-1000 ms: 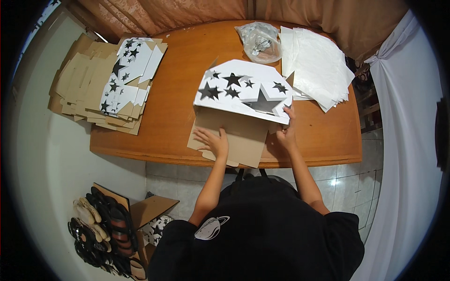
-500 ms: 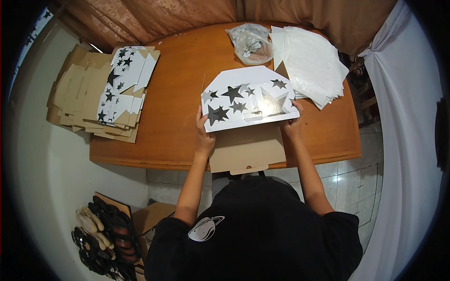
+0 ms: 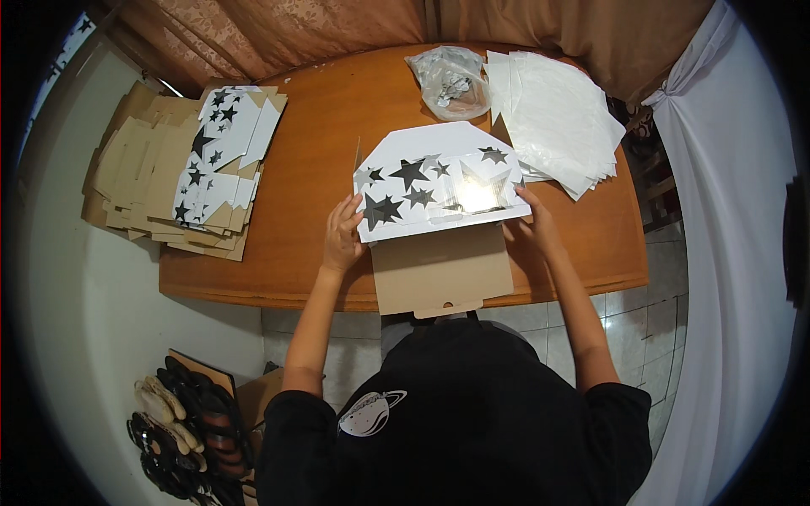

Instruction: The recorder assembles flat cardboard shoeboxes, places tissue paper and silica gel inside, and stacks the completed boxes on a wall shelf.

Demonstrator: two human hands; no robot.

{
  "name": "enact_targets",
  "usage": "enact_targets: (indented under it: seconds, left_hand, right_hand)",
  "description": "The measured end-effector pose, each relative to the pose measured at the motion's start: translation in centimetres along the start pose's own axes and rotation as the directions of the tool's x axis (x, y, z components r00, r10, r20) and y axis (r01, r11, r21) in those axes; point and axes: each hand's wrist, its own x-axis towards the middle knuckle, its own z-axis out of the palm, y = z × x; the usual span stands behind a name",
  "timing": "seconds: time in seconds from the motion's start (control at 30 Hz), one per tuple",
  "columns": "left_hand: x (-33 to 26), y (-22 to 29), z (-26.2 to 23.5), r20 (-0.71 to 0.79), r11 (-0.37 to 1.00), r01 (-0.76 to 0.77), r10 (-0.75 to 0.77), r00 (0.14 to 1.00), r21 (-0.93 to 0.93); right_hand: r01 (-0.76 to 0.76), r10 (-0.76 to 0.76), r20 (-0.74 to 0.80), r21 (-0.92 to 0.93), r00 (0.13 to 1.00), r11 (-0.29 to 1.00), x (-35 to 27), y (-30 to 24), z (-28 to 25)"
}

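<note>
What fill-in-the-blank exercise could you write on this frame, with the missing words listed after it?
1. The left hand and right hand are at opposite sides of a white cardboard box printed with black ____ shapes.
2. On the brown wooden table, the pile of flat brown cardboard pieces lies toward the ____ end.
3. The thin sheets stacked beside the translucent plastic bag are coloured ____.
4. The person wears a short-sleeved shirt coloured ____.

Missing words: star; left; white; black.
</note>
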Motion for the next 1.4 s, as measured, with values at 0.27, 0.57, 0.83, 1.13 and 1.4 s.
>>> enact_targets:
  seconds: [0.27, 0.57, 0.83, 1.13, 1.4]
  left_hand:
    - [-1.0, 0.2, -1.2, -0.037, 0.985, 0.098, -0.105, 0.994, -0.142]
    - [-2.2, 1.1, -2.7, -0.048, 0.96, 0.248, -0.256, 0.966, -0.129]
    - [-1.6, -1.0, -0.9, -0.078, 0.961, 0.266, -0.26, 0.962, 0.07]
    - [-0.3, 1.7, -1.1, -0.051, 0.982, 0.186, -0.185, 0.981, 0.019]
    - [-9.4, 8.6, 0.8, -0.117, 0.763, 0.486, -0.579, 0.807, -0.425]
  right_hand:
    - [-0.054, 0.071, -0.082, 0.195, 0.994, 0.979, 0.9, -2.3, 0.7]
    - [-0.042, 0.034, 0.056, 0.154, 0.998, 0.987, 2.4, -5.4, -1.1]
    - [-0.11, 0.129, -0.053, 0.271, 0.99, 0.956, 4.2, -3.6, 1.1]
    - [-0.204, 0.387, -0.207, 0.583, 0.898, 0.786, 2.0, -4.7, 1.9]
    - [-0.241, 0.283, -0.061, 0.372, 0.957, 0.896, -6.0, -5.2, 1.4]
